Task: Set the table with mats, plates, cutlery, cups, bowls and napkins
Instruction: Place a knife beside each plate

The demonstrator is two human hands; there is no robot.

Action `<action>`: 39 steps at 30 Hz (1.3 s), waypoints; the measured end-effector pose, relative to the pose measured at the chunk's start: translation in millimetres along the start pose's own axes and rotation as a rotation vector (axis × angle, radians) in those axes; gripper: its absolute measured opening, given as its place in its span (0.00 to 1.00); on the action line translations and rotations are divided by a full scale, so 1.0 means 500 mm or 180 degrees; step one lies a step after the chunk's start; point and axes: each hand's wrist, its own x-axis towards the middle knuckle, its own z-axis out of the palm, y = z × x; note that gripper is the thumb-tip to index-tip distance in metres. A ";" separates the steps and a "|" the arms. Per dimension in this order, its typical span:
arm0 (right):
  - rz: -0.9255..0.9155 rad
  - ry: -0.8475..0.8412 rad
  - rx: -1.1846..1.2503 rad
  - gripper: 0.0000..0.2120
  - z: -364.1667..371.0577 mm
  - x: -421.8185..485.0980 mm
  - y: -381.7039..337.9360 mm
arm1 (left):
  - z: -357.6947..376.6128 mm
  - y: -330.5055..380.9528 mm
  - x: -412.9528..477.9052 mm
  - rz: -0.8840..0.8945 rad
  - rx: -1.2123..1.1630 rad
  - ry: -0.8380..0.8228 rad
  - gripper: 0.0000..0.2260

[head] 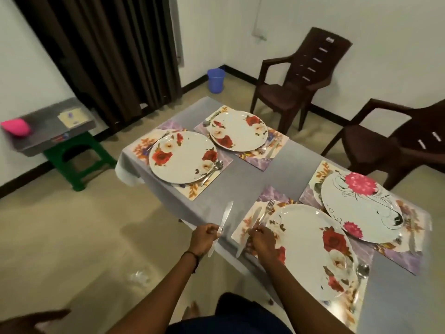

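Left hand: I see my left hand (204, 235) closed around the handle of a knife (222, 224), blade pointing away from me, held off the table's near-left edge.
Right hand: my right hand (261, 239) is curled over the near mat (243, 233), fingers pinched on a fork (266, 212) whose tines point away; a second knife (249, 227) lies under that hand on the same mat, and I cannot tell whether the fingers grip it too.
Near plate: a rose plate (310, 251) sits on the near mat, just right of the fork, with a spoon (362, 271) at its far-right rim.
Right plate: the pink-flower plate (361, 210) rests on its own mat (397, 256), beside the near setting; I see no cutlery there.
Far-left setting: a rose plate on a mat, a fork at its left, spoons at its right.
Far setting: another rose plate on a mat with cutlery on both sides, too blurred for me to name.
Table: a grey cloth (252, 174) covers it, all four mats lie flat on it.
Around: two brown chairs (298, 78) stand beyond the table, a blue bucket (216, 80) in the corner, a green stool (79, 160) to the left.
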 end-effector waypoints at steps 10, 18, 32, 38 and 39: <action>0.0136 0.0806 -0.0774 0.05 0.030 0.166 -0.059 | 0.009 0.071 0.212 0.0049 0.0450 -0.0603 0.07; 0.0335 0.1085 -0.1242 0.04 0.039 0.203 -0.064 | 0.013 0.101 0.315 0.0069 0.0575 -0.0872 0.08; 0.0308 0.0480 0.0314 0.08 0.142 0.131 -0.166 | -0.043 0.144 0.345 0.0119 0.0412 -0.1437 0.08; -0.0037 0.0134 0.0348 0.07 0.269 0.118 -0.215 | -0.145 0.138 0.359 0.0158 0.0250 -0.1408 0.07; -0.0072 0.0138 0.0305 0.07 0.292 0.118 -0.219 | -0.169 0.133 0.363 0.0183 0.0268 -0.1346 0.06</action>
